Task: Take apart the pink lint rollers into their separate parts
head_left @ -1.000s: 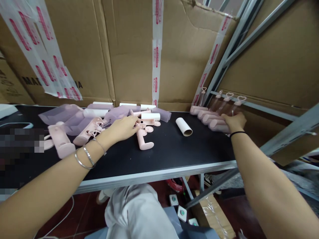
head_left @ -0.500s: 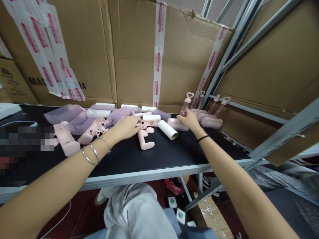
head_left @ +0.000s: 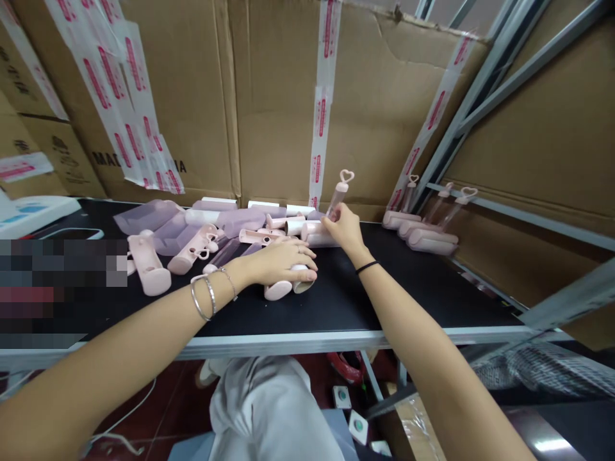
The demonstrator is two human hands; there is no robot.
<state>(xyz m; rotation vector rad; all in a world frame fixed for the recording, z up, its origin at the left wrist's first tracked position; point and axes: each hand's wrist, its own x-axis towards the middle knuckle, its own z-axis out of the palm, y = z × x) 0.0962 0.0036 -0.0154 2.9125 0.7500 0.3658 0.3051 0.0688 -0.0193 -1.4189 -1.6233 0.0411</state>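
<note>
My left hand [head_left: 284, 261] lies over a short white tube [head_left: 303, 280], its fingers bent across it; the tube's open end shows under the fingertips. Next to it is the rounded end of a pink plastic piece [head_left: 277, 291], partly covered by the hand. My right hand [head_left: 343, 229] has its fingers closed round a clear stick [head_left: 336, 197] topped by a pink heart-shaped loop. The stick rises from a pale pink cylindrical case [head_left: 319, 235] lying on the black tabletop, beside another white tube [head_left: 294, 226].
Pink holders [head_left: 148, 266] and translucent purple sleeves [head_left: 175, 230] are heaped at the left. Several pink cases with heart-topped sticks [head_left: 432, 240] lie at the right. Behind stands a large cardboard box [head_left: 269, 102]; a metal rack [head_left: 480, 96] rises at the right.
My right hand has shifted left with the pink case and its heart-topped stick, away from the other cases. My left hand has come down over the white tube, which now lies further left.
</note>
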